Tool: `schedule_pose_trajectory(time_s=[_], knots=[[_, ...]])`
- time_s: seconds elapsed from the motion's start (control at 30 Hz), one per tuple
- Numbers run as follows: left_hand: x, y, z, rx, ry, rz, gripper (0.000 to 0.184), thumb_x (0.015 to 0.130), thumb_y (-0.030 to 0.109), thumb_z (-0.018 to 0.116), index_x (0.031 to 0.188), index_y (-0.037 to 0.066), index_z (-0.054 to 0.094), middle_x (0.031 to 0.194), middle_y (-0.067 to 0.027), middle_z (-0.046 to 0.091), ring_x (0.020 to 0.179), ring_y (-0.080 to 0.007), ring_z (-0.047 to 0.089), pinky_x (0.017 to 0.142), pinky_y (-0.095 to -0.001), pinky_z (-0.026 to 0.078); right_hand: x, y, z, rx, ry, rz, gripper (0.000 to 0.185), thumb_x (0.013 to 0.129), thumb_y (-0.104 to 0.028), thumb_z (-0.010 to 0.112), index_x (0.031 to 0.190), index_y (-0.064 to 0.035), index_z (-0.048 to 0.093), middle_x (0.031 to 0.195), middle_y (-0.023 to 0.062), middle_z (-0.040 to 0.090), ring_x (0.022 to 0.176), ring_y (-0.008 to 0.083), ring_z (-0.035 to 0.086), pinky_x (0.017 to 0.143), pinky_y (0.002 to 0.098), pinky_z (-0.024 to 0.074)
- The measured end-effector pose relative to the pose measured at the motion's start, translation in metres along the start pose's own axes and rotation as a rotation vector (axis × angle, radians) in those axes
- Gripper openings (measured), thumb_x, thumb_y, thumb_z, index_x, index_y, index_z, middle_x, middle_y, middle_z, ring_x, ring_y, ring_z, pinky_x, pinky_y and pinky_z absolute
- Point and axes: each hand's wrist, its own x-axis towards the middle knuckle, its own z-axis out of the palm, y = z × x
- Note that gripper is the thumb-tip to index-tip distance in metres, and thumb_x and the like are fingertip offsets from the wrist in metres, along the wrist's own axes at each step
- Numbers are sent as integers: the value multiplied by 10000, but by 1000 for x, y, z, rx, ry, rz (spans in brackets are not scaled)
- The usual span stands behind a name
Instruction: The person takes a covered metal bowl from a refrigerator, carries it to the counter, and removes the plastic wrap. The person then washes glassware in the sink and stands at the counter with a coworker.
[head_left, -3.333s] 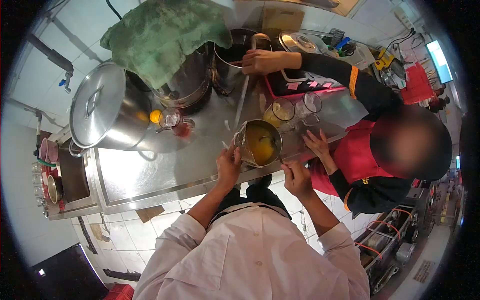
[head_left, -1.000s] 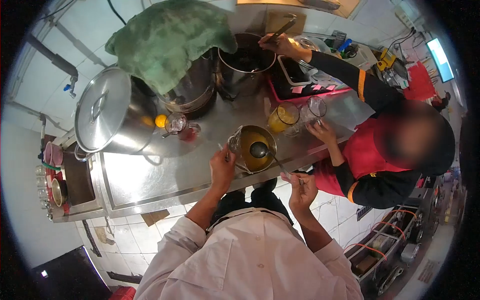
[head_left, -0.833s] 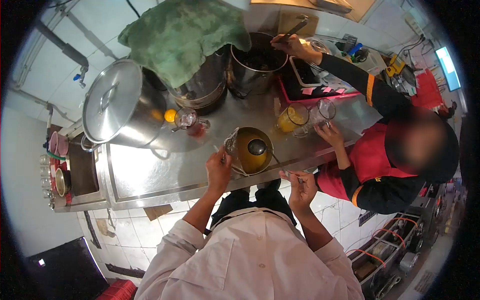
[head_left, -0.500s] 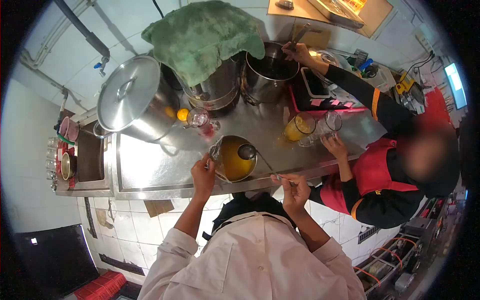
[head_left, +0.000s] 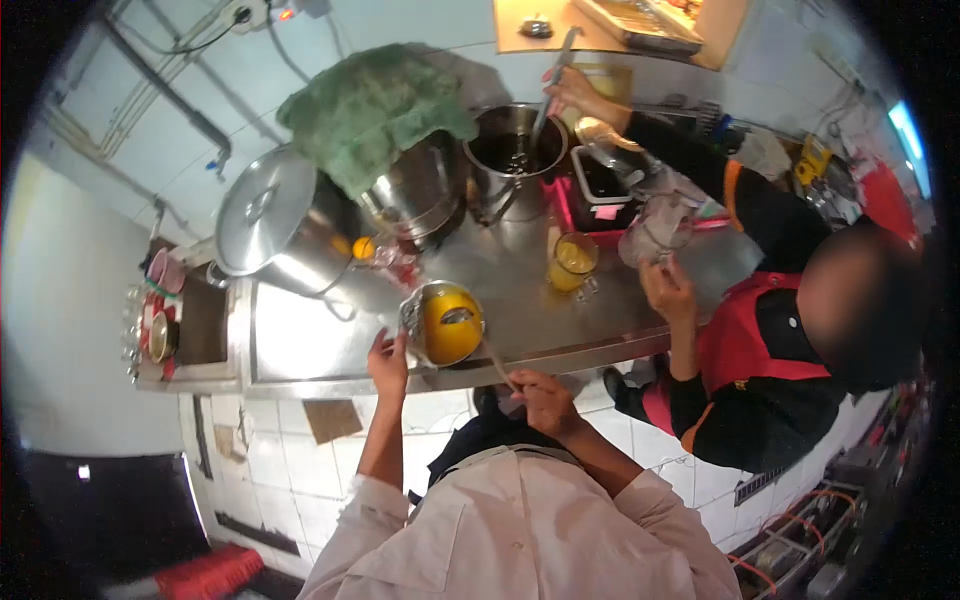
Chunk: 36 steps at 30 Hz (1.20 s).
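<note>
My left hand point(head_left: 388, 362) is at the left side of a metal pot point(head_left: 413, 330) of orange-yellow liquid, its fingers near the foil-like rim; whether they grip it is unclear. My right hand point(head_left: 545, 402) is closed on the handle of a ladle point(head_left: 495, 355), whose bowl is in the liquid. To the right of the pot stands a glass mug of yellow drink point(head_left: 573, 262). Behind the pot, a glass mug with ice and something red point(head_left: 397, 262) rests by an orange point(head_left: 363, 247).
A co-worker point(head_left: 740, 330) at the right holds a glass mug point(head_left: 662, 228) and a long-handled utensil point(head_left: 545, 112) over a deep pot point(head_left: 520, 195). A large lidded pot point(head_left: 318, 245) and a green cloth point(head_left: 372, 112) over another pot are at the back of the steel counter point(head_left: 300, 355).
The ladle bowl has gone lower into the liquid. The co-worker has lifted the clear mug and raised the utensil at the deep pot. The view has shifted.
</note>
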Motion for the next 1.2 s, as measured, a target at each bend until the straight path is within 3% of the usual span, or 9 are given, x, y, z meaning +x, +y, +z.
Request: schedule_pose_trajectory(time_s=[0.07,0.2,0.3,0.53,0.67,0.87,1.0,1.13,1.2], knots=[[13,-4,0,1,-22,58,343,826,284,749,996,-14,725,843,-154,722,741,-205,671,697,-330,519,-7,-1,4,51,97,25,154,761,64,701,782,-12,569,1018,144,672,886,246,684,744,316,557],[24,9,-3,159,50,191,196,796,194,718,893,26,751,773,-143,719,685,-289,690,664,-367,532,-21,-2,-1,171,307,70,156,845,79,634,946,-11,557,1002,168,685,918,298,687,779,334,552],[21,27,-4,220,48,312,184,795,181,698,906,38,732,806,-153,707,752,-339,675,691,-403,530,-38,-7,-10,369,312,217,98,938,57,527,1026,29,496,1073,209,600,1046,330,651,913,423,550],[22,41,7,521,22,359,277,833,265,669,1053,100,631,982,-163,645,903,-375,622,751,-487,514,-55,-31,-11,544,513,491,121,979,-30,509,1058,61,511,1056,186,617,1025,307,656,916,432,546],[33,33,0,425,-142,241,183,869,227,632,1021,126,647,945,-150,667,884,-366,638,740,-473,509,-62,-40,7,482,664,551,114,981,-58,522,1004,49,492,1030,186,622,975,292,672,886,420,561],[66,-9,-8,224,-232,423,224,855,190,643,1016,35,641,867,-182,670,788,-355,651,681,-453,500,-59,-48,38,313,824,602,121,981,-73,529,946,22,463,973,173,600,910,307,684,829,446,586],[62,-2,-20,183,-322,448,254,862,216,654,1038,34,639,804,-181,660,702,-338,638,638,-438,488,-54,-53,54,409,1167,687,180,984,-56,504,846,-26,392,901,121,548,909,339,678,846,496,580],[60,3,-30,155,-351,479,276,898,218,663,1081,18,607,718,-152,658,621,-290,644,572,-388,480,-46,-37,59,714,1520,486,193,958,-18,526,845,-60,375,897,108,546,978,400,653,988,515,514],[64,1,-31,178,-358,517,287,904,228,660,1093,19,604,732,-152,656,619,-285,642,572,-391,478,-61,-9,60,753,1528,411,168,965,-42,517,884,-13,372,1001,181,536,1054,386,609,1034,514,482]])
